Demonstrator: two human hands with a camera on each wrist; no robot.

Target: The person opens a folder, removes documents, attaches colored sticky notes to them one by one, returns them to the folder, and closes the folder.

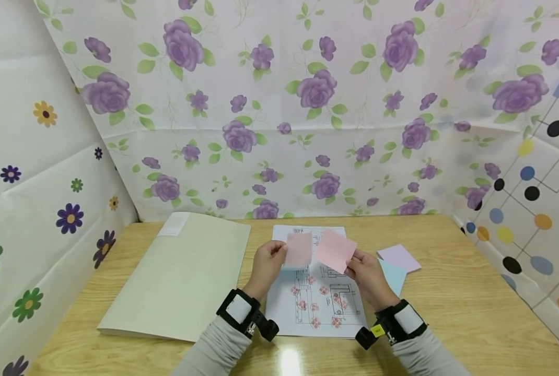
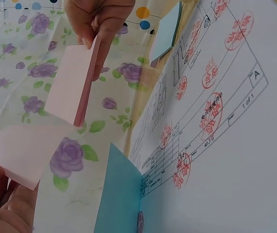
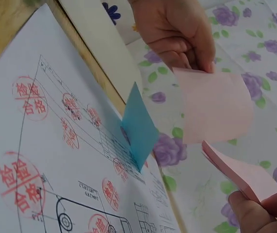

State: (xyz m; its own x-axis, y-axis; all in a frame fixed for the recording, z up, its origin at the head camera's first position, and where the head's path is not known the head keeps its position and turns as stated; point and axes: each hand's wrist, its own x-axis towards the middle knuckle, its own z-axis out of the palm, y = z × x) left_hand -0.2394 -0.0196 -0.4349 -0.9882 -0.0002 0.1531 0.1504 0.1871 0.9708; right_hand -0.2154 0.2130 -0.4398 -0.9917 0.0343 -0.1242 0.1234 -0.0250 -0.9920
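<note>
Both grips are closed on pink paper: the left hand (image 1: 266, 264) pinches the left edge of a thin, near-square pale-pink paper sheet (image 1: 299, 249), and the right hand (image 1: 369, 275) holds a thicker square pink paper pad (image 1: 337, 250) by its near right corner. Beneath everything is the light wood-grain worktop (image 1: 467, 292). On its left a large cream rectangular folder (image 1: 176, 282) lies flat, long axis running near to far, perhaps set aside to leave the middle for the work. Right of it, below the hands, a white rectangular printed paper (image 1: 281, 313) bearing round red stamps (image 1: 315, 322) also lies lengthwise near to far, probably centred so either hand can reach it. Farther right, a light-blue square paper pad (image 1: 396, 277) and a lilac square paper pad (image 1: 400, 257) lie together, likely for easy reach.

Pink pad and pink sheet are raised over the printed paper's far half, near each other, gripped at their outer sides, it seems, to keep the inner edges free. The pad is tilted, its free corner pointing far left; the sheet is nearly straight, its free edge facing right. Neither shows a clear long axis. A small blue paper slip (image 3: 139, 133) stands up from the printed paper; how it is fastened I can't tell, its base being poorly shown.
</note>
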